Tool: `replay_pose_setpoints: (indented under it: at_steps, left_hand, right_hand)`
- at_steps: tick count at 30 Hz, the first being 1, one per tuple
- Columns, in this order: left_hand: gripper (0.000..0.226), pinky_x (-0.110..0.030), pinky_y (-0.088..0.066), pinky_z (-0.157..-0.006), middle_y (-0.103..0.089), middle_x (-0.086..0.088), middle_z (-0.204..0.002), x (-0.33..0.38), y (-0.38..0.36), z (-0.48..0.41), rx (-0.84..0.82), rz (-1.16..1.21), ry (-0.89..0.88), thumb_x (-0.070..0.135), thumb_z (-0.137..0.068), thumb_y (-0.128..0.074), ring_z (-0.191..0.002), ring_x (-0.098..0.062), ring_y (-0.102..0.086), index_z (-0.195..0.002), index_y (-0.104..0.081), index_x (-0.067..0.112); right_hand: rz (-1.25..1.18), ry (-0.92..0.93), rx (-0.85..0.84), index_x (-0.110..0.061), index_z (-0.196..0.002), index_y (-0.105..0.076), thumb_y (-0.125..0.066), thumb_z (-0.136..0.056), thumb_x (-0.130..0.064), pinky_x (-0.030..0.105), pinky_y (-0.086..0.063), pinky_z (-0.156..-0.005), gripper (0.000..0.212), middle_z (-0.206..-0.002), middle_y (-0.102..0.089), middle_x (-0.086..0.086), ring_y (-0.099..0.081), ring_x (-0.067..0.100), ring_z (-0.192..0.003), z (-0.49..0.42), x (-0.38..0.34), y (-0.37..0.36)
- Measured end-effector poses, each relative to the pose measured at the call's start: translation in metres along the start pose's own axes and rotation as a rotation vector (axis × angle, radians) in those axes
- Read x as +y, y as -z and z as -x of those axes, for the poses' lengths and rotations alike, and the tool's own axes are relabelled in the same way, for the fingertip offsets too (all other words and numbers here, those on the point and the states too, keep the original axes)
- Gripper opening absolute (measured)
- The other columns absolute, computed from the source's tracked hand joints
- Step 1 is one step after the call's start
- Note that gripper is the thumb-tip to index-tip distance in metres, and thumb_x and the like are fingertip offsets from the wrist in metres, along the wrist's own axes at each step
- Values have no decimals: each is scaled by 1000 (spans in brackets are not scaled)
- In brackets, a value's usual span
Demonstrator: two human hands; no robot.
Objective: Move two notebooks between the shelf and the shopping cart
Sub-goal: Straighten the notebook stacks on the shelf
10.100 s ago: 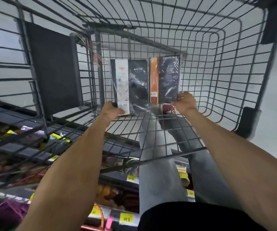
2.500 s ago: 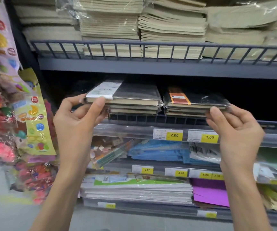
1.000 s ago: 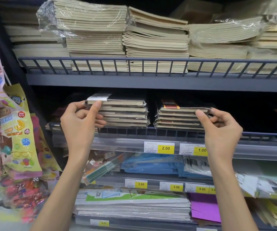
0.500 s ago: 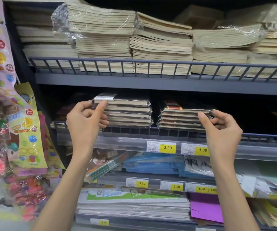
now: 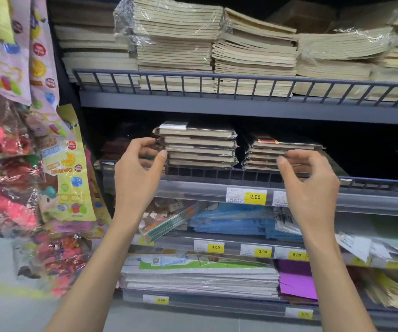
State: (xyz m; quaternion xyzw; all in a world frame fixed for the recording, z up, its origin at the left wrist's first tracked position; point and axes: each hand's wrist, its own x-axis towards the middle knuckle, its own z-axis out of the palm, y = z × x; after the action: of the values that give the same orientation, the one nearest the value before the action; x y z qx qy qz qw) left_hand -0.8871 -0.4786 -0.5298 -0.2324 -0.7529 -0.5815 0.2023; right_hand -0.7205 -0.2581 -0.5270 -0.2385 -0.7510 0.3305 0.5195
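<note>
Notebook with the white label (image 5: 196, 131) lies flat on top of the left stack (image 5: 200, 154) on the middle shelf (image 5: 193, 190). The notebook with the orange label (image 5: 286, 145) tops the lower right stack (image 5: 262, 161) just beside it. Both are in clear wrap. The shopping cart is out of sight.

The left hand (image 5: 137, 173) hovers at the left edge of its stack, thumb and fingers curved and apart. Its grip is on nothing, though the fingertips may brush the loose wrap there. The right hand (image 5: 310, 185) is blurred in front of the right stack, and its grip looks apart too, nothing pinched.

I'd judge the step to be leaving the 2 notebooks settled on the shelf. To do it well, draw each hand straight back, clear of the wrap, which looks slippery and could drag a top notebook forward over the low rail (image 5: 217, 170). The white-label one sits a touch further left than those beneath, so a light nudge with flat fingers would square it.
</note>
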Motion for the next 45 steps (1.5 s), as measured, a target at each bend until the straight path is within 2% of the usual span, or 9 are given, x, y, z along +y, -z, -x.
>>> replay_pose_setpoints:
  at_steps: [4,7,9,20,24,29,35,40,45]
  left_hand:
    - [23,-11,-49,-76,-67,14,-95,-11,13,3,-51,-44,-8,28,-94,-67,-88,3,-62,-115,-64,21]
    - [20,-6,-47,-75,-68,13,-94,-23,18,-2,-57,-68,-15,25,-93,-68,-89,4,-63,-111,-66,19]
    - [20,-12,-48,-78,-69,11,-93,-30,18,-7,-68,-96,-19,25,-92,-69,-89,0,-64,-111,-67,18]
    - [39,-28,-47,-80,-70,3,-110,-47,-3,-18,-124,-299,-71,43,-90,-68,-98,-15,-62,-120,-67,18]
    - [38,-36,-50,-86,-66,-1,-108,-53,-9,-22,-144,-354,-80,44,-91,-67,-105,-21,-60,-117,-70,16]
    - [38,-32,-44,-73,-52,4,-92,-53,-15,-26,-173,-378,-88,46,-89,-69,-90,-19,-54,-110,-74,15]
    - [28,-30,-38,-67,-53,5,-87,-51,-22,-27,-134,-374,-90,38,-89,-72,-86,-19,-56,-97,-77,12]
    - [19,-30,-35,-65,-54,5,-79,-44,-24,-33,-133,-385,-74,33,-87,-74,-82,-20,-56,-84,-79,15]
    - [17,-37,-48,-71,-66,-1,-87,-46,-26,-43,-134,-414,-44,32,-86,-75,-97,-29,-60,-82,-79,17]
  right_hand:
    - [17,9,-112,-20,-108,-67,-69,-93,-27,3,-44,-75,16,-102,-68,-7,-64,4,-95,17,-13,-19]
    - [41,27,-174,-20,-114,-66,-70,-93,-28,18,-52,-83,23,-104,-70,-8,-66,7,-97,25,-24,-38]
    - [92,56,-192,-18,-119,-65,-70,-92,-28,30,-54,-88,29,-107,-70,-6,-67,9,-95,27,-30,-50]
    - [354,104,-108,-12,-128,-61,-73,-90,-33,44,-55,-80,46,-119,-64,3,-67,24,-85,28,-21,-82]
    - [327,67,-106,-11,-128,-63,-73,-89,-34,36,-53,-79,46,-101,-70,1,-67,22,-85,24,-14,-89]
    - [392,48,-145,-10,-130,-64,-67,-94,-37,30,-38,-72,44,-85,-75,0,-68,25,-95,16,-10,-91]
    - [445,21,-240,1,-108,-67,-66,-95,-37,37,-50,-71,40,-70,-70,11,-68,31,-81,5,-6,-95]
    - [480,-15,-221,-8,-82,-65,-65,-95,-39,33,-51,-62,34,-65,-68,8,-66,28,-71,4,-6,-102]
    - [491,-37,-216,-8,-76,-61,-64,-95,-37,36,-54,-63,35,-64,-67,7,-65,27,-68,3,-10,-109]
